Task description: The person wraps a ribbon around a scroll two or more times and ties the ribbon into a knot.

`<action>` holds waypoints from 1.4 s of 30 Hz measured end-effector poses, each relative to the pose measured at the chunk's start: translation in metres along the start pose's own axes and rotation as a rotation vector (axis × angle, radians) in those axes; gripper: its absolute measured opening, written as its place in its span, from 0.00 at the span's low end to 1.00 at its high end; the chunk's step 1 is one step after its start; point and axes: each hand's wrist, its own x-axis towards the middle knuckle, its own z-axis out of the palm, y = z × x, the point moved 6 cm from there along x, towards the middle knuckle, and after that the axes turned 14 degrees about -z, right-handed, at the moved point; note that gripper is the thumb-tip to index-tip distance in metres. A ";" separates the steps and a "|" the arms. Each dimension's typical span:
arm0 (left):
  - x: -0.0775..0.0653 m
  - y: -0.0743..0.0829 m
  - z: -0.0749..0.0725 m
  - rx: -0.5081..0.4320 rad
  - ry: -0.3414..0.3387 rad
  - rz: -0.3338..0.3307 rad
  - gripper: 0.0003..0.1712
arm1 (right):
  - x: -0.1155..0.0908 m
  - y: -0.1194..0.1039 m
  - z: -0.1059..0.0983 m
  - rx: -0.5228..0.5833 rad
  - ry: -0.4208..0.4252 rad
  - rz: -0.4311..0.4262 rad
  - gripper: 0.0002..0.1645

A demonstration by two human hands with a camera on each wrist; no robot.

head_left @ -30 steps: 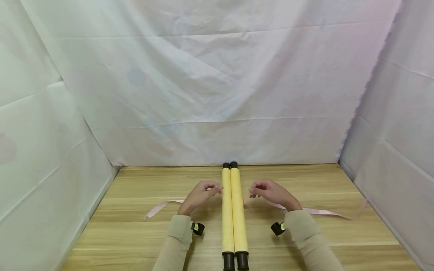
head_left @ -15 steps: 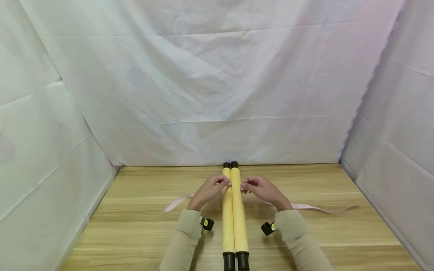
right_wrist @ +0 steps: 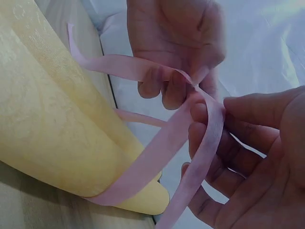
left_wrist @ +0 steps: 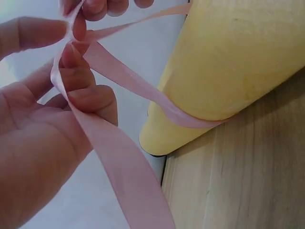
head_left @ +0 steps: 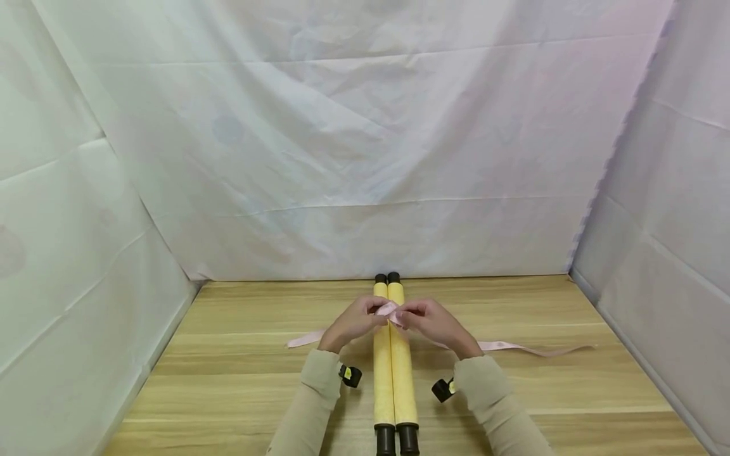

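Two yellow patterned rolls of a scroll [head_left: 402, 380], with dark end knobs, lie side by side on the table. A pink ribbon [right_wrist: 152, 150] passes round the rolls, and its two sides rise and cross above them. My left hand [head_left: 353, 324] pinches the ribbon at the crossing, its fingers curled, seen close in the left wrist view. My right hand [head_left: 436, 324] faces it and pinches the ribbon between thumb and fingers. In the right wrist view the fingertips of both hands nearly meet at the crossing. Whether a knot is formed there is hidden by fingers.
The ribbon's loose ends trail over the wooden table [head_left: 239, 392] on both sides, the right one longer. White cloth [head_left: 365, 158] hangs behind and at both sides. A small black wrist camera [head_left: 350, 376] sits at each cuff.
Both hands have moved inward and come together above the rolls, bringing the ribbon's two sides into a crossing. The left trailing end has been drawn toward the rolls.
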 end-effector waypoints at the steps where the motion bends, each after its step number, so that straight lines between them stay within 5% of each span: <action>1: 0.000 -0.001 0.001 0.008 0.000 0.008 0.18 | 0.000 0.004 0.000 0.001 0.008 0.008 0.15; 5: 0.000 0.000 0.003 0.068 0.042 0.042 0.21 | 0.000 0.016 0.000 0.011 0.041 0.029 0.14; 11: 0.002 0.001 0.008 0.116 0.115 0.106 0.10 | -0.002 0.015 -0.001 -0.024 0.085 0.036 0.14; 18: 0.003 0.000 0.006 0.137 0.189 0.072 0.10 | -0.004 0.020 -0.012 -0.101 0.292 0.155 0.10; 21: 0.001 0.002 0.003 0.140 0.179 0.091 0.08 | -0.002 0.025 -0.009 -0.082 0.278 0.180 0.08; 28: -0.007 0.007 -0.002 0.151 0.128 0.118 0.08 | 0.008 0.031 0.006 -0.191 0.161 0.111 0.15; 35: -0.024 0.025 -0.006 0.112 0.140 0.153 0.09 | 0.013 0.028 0.011 -0.271 0.243 0.066 0.09; 42: -0.011 0.003 -0.008 0.115 0.138 0.129 0.10 | 0.017 0.029 0.019 -0.301 0.277 -0.017 0.10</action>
